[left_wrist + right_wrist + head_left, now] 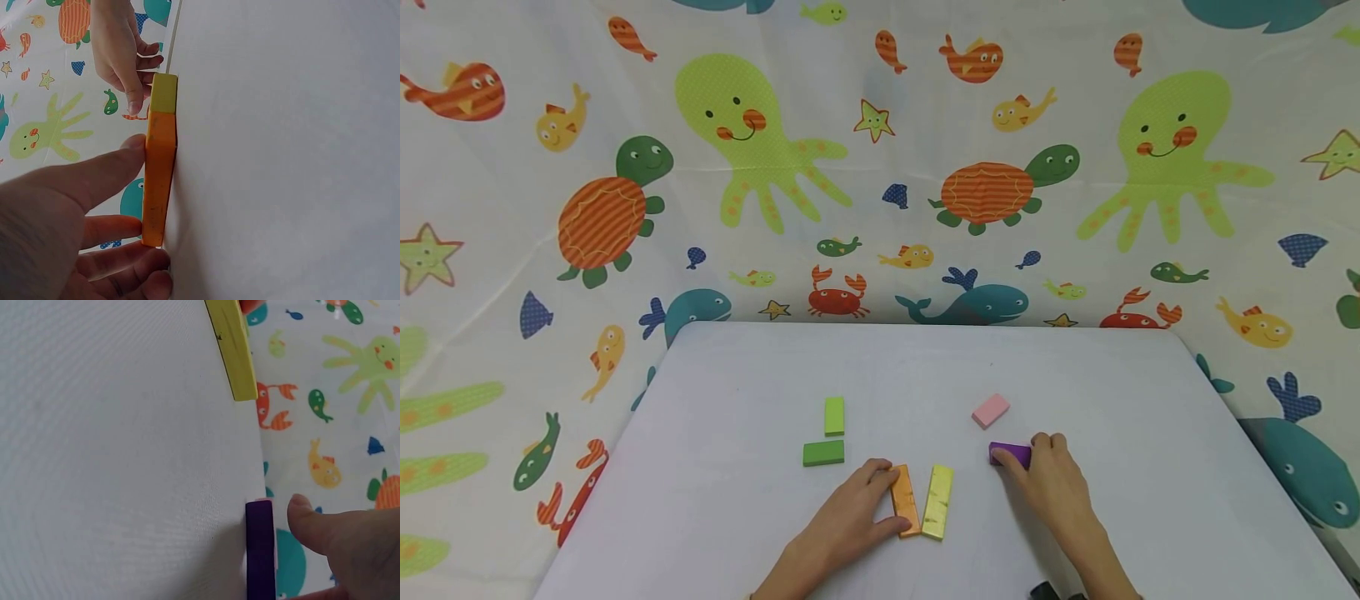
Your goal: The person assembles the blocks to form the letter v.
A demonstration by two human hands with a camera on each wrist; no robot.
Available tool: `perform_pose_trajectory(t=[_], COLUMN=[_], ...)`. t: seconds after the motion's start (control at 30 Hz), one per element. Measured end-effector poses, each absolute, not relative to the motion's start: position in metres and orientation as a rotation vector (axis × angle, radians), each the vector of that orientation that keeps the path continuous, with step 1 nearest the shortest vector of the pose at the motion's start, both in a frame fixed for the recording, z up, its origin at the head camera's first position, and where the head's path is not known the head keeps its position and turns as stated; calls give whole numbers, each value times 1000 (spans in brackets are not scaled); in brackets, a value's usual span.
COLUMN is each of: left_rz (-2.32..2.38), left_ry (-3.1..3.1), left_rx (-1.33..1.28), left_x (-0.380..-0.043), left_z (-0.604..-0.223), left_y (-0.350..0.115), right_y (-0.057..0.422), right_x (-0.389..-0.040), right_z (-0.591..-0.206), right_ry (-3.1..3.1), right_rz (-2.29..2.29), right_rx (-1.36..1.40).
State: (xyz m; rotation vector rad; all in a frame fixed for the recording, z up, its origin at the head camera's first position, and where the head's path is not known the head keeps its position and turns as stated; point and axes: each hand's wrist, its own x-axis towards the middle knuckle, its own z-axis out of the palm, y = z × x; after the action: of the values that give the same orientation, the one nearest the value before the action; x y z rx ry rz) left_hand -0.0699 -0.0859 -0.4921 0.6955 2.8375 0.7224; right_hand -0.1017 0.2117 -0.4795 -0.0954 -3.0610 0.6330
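In the head view my left hand (857, 517) holds an orange block (905, 502) lengthwise, thumb at its near end and fingers at its far end. The left wrist view shows the thumb and fingers against the orange block (160, 181). Just right of it lies a yellow block (937, 502), the two forming a narrow V. My right hand (1060, 483) is over a purple block (1011, 454). In the right wrist view its thumb stands apart from the purple block (260, 550); the other fingers are mostly out of frame.
Behind the purple block lies a pink block (991, 411). Two green blocks, one upright to the view (834, 416) and one crosswise (823, 453), lie on the left of the white table (737, 367). A black object (1043, 591) shows at the bottom edge. A sea-animal cloth (865, 167) hangs behind.
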Motion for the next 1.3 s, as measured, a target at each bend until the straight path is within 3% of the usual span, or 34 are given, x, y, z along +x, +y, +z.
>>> perform_pose_trajectory(t=[1.3], left_rz=[728], left_ry=[2830], left_rx=[693], left_x=[-70], left_z=[-491], left_y=[-86], right_y=[211], right_x=[-106], right_z=[-482], right_ry=[-3052], right_rz=[772], right_rx=[-138])
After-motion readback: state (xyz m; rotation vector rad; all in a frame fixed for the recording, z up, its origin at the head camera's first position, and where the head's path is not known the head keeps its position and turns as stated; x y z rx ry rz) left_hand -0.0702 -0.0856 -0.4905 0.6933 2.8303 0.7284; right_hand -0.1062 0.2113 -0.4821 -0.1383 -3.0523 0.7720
